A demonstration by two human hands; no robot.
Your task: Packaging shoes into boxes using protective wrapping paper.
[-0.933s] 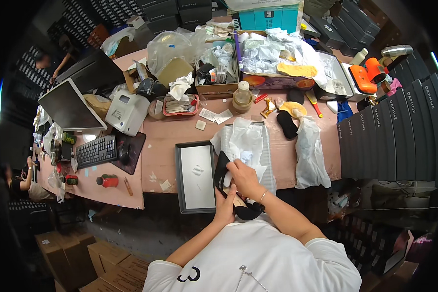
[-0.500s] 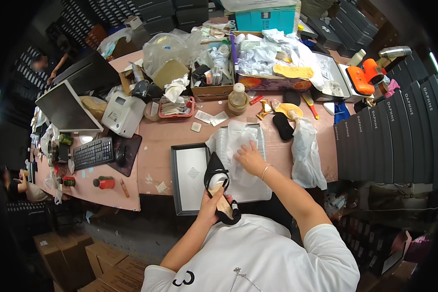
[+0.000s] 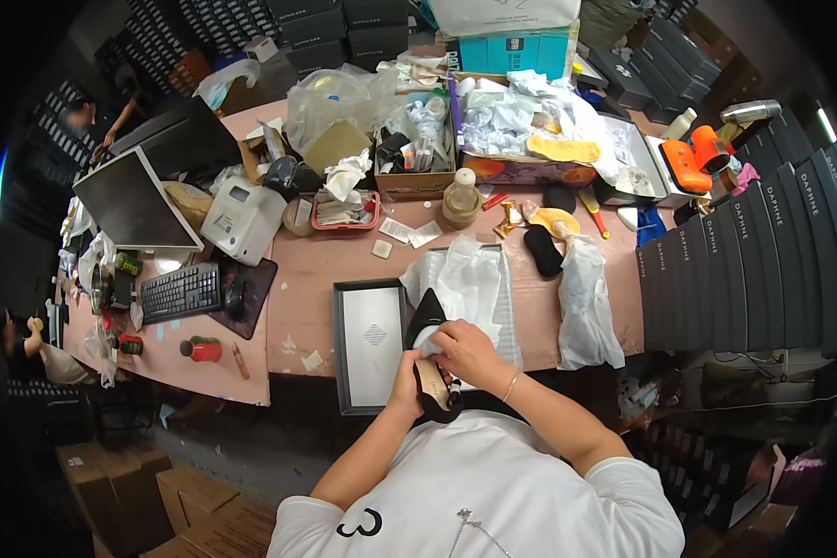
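At the left of the frame a black keyboard (image 3: 180, 291) lies on the pink worktop (image 3: 299, 279). Toward the centre sits a black-rimmed box lid (image 3: 370, 342). Just right of it, lower centre, the left hand (image 3: 407, 378) has its fingers wrapped around a black shoe (image 3: 430, 355), while the right hand (image 3: 468, 351) pinches white tissue paper (image 3: 467, 290) at the shoe's opening.

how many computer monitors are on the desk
2, both at the desk's far left: one monitor facing the keyboard, and a second monitor just behind it, seen from its dark back. Clutter may hide others.
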